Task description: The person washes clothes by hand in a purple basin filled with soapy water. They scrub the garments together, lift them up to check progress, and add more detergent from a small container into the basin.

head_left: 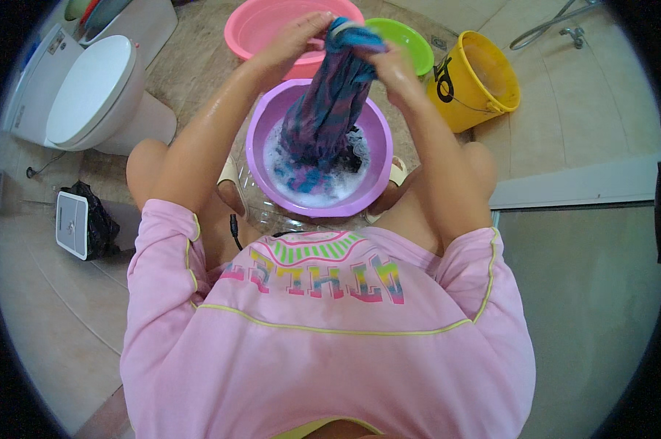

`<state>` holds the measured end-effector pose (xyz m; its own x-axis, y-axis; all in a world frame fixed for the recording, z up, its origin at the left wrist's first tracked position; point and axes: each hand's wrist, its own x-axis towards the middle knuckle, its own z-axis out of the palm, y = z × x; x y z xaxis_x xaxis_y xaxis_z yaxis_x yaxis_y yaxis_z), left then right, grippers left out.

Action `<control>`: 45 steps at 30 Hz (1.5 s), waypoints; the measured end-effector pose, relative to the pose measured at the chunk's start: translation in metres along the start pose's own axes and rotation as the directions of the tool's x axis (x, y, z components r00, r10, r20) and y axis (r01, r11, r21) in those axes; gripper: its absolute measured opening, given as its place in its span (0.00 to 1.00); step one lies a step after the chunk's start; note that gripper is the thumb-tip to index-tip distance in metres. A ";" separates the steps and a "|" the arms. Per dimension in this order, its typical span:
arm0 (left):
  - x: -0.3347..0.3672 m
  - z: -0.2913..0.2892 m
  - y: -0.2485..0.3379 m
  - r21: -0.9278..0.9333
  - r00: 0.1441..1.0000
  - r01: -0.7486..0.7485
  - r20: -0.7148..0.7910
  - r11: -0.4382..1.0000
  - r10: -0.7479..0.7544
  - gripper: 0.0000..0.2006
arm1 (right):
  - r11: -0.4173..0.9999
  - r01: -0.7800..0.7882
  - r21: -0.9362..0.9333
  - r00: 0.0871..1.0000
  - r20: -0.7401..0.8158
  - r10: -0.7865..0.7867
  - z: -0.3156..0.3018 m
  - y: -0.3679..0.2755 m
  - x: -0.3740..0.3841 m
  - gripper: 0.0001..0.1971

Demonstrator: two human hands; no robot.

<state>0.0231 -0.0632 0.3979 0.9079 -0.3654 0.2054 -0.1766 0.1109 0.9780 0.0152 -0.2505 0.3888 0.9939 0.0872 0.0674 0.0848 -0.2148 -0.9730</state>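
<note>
Grip of left hand pinched on bunched top of blue-purple cloth, hanging into suds in purple basin, apparently held high to keep its upper part clear, with right hand curled around the other side.

Left forearm, right forearm stretched forward, left fingers curled, right fingers blurred

Near basin: on the floor, between the feet
Cloth: lower end in the near basin, upper end above its far rim, between left hand and right hand
Far basin: beyond the near basin
Side basin: right of the far basin
Bucket: right of the side basin
Toilet: left of the near basin
Bin: before the toilet
</note>
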 end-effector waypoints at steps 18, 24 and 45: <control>0.005 0.020 -0.263 0.990 0.713 -0.138 0.122 0.032 -0.690 0.45 | 0.860 0.317 0.401 0.934 -0.289 -0.210 -0.042 -0.049 0.018 0.09; -0.069 -0.039 -0.408 0.753 0.837 0.433 -0.131 0.495 -0.532 0.40 | 0.847 0.217 0.485 0.971 -0.197 -0.136 -0.021 -0.062 0.014 0.08; -0.142 0.051 -0.208 0.712 0.399 0.012 0.640 0.702 -0.656 0.36 | 0.663 0.220 0.716 0.972 -0.221 -0.084 0.002 -0.021 0.017 0.08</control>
<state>-0.0890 -0.0815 0.1672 0.2352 -0.8104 -0.5366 -0.3842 -0.5847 0.7145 0.0299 -0.2430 0.4100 0.9742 -0.1117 0.1963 0.2246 0.5729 -0.7882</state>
